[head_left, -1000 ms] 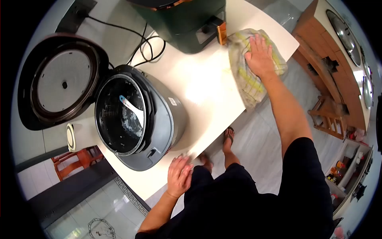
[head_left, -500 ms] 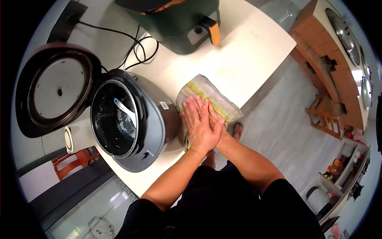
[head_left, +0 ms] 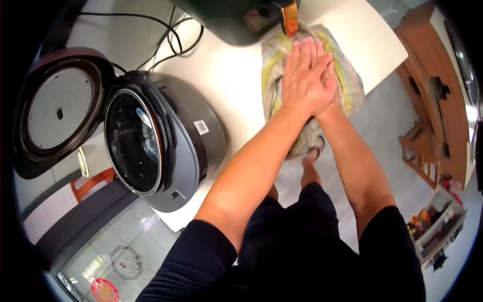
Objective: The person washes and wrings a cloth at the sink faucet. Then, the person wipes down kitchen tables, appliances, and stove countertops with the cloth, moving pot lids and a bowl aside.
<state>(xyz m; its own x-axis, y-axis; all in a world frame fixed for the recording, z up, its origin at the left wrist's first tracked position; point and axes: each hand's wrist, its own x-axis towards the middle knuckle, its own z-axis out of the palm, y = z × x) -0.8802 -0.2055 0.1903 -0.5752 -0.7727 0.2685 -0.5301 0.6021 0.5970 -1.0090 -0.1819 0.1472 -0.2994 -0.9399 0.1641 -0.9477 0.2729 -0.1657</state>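
A grey and yellow cloth (head_left: 347,83) lies spread on the white table (head_left: 236,65), part of it hanging over the front edge. My left hand (head_left: 306,83) is flat on top of my right, fingers stretched out and pointing away from me. My right hand (head_left: 329,83) presses on the cloth and is mostly covered by the left. Just beyond the fingertips is the copper-coloured handle (head_left: 290,19) of a dark green appliance (head_left: 226,17).
To the left stands a rice cooker (head_left: 193,126) with its lid (head_left: 63,110) raised and a spoon (head_left: 143,117) in its pot. Black cords (head_left: 176,45) curl behind it. A wooden stool (head_left: 420,151) and an open drawer (head_left: 437,221) are at the right.
Both hands, one on the other, have moved with the cloth from beside the rice cooker to the right and away, near the green appliance. The view has shifted too.
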